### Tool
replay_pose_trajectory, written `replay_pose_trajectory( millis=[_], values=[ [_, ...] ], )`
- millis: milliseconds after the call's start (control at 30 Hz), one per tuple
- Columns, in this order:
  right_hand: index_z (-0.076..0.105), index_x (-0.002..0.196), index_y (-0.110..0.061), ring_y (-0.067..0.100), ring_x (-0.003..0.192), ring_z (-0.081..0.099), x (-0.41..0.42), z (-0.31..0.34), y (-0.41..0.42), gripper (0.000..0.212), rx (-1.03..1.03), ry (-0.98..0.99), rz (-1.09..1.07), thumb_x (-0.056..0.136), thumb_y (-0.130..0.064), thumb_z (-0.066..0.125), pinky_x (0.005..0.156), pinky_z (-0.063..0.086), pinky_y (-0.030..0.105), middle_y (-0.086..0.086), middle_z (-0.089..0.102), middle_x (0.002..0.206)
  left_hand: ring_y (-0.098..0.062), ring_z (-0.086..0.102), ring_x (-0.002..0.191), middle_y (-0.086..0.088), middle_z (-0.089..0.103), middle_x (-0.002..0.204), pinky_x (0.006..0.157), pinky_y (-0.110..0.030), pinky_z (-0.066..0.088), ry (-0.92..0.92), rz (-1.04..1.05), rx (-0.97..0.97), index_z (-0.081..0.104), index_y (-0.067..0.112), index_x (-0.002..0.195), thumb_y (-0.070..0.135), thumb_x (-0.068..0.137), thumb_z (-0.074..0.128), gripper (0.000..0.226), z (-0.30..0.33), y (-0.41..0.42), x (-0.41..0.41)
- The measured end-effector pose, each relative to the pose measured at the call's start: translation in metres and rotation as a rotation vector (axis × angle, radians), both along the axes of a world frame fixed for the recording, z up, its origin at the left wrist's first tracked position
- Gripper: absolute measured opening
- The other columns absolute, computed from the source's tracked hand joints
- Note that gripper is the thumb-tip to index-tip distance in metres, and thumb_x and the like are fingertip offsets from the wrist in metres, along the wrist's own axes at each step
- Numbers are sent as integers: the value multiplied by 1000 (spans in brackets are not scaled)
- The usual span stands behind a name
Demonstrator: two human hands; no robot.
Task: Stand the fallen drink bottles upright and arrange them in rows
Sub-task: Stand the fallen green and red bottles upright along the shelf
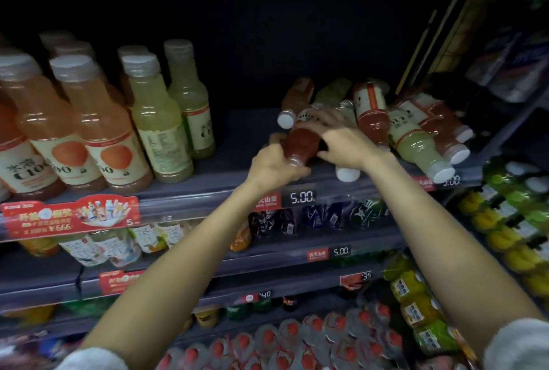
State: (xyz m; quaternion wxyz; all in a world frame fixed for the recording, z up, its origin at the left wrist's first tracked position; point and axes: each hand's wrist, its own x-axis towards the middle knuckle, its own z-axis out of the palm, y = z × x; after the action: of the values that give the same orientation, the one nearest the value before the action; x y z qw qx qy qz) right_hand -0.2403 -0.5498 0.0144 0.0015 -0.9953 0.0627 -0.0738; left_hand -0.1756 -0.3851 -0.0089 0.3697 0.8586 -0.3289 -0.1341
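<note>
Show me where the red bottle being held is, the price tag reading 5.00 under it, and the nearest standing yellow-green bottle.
red bottle (301,141): head view, on its red lower body between the hands.
price tag (301,197): head view, on the digits.
yellow-green bottle (160,129): head view, on its label.

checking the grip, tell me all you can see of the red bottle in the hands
The red drink bottle looks like clear plastic filled with red liquid, with a pale label on its upper part. It is tilted, base toward the camera, over the shelf. The left hand cups its base; the right hand grips its side. Its cap is hidden.
</note>
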Motion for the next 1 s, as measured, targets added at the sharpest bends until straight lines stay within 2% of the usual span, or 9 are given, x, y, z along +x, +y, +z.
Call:
replay_pose_trajectory(
  millis=[133,267,333,433,533,667,767,900,1000],
  values=[
    [35,140,-26,22,141,16,4,-5,-9,81,62,-53,86,71,-10,75,113,25,46,3,27,150,-18,63,93,3,63,99,80,-30,51,-17,211,-237,54,21,116,30,71,79,53,-11,12,-7],
    [37,130,-21,23,128,41,2,3,-4,72,155,-220,132,72,-22,79,101,40,42,5,46,134,-4,62,79,16,62,85,71,-13,49,4,313,-624,57,23,99,24,67,84,42,9,20,-4],
    [34,126,-23,21,112,53,1,14,5,72,270,-245,126,71,-36,79,89,46,38,3,53,125,-5,65,79,10,67,84,73,-14,51,47,276,-812,59,21,97,32,63,84,43,26,21,2],
    [31,125,-25,15,105,58,0,21,26,77,488,-206,75,68,-45,79,88,49,35,-4,58,120,-9,65,81,4,69,83,75,-23,53,43,224,-944,62,26,93,43,60,81,41,45,21,8],
    [36,119,-24,11,102,62,7,8,56,77,708,-329,55,62,-54,79,87,52,36,-10,63,110,-3,63,87,9,69,92,79,-22,51,-22,193,-905,64,29,102,39,72,78,35,49,27,13],
    [39,121,-23,14,103,63,24,-12,84,76,866,-452,-30,64,-57,76,86,53,38,-1,66,113,0,58,109,8,61,120,91,-26,51,-179,160,-744,49,18,137,26,90,65,50,27,47,22],
    [39,130,-23,7,108,58,27,-22,98,68,1025,-493,-41,75,-38,76,87,49,21,-4,61,119,-7,53,121,4,52,135,99,-37,48,-277,147,-617,36,19,145,30,88,65,64,0,63,28],
    [41,137,-27,5,109,56,34,-31,116,61,1145,-434,65,85,-11,67,88,50,19,-2,57,121,-18,39,133,-10,39,144,108,-28,35,-471,280,-501,24,15,149,27,85,71,79,-18,81,34],
    [37,141,-29,0,104,54,44,-33,130,61,1136,-367,119,89,-3,58,80,47,10,-4,53,116,-28,40,130,-19,40,139,99,-27,37,-628,420,-424,21,7,149,26,80,76,90,-22,89,34]
  ],
)
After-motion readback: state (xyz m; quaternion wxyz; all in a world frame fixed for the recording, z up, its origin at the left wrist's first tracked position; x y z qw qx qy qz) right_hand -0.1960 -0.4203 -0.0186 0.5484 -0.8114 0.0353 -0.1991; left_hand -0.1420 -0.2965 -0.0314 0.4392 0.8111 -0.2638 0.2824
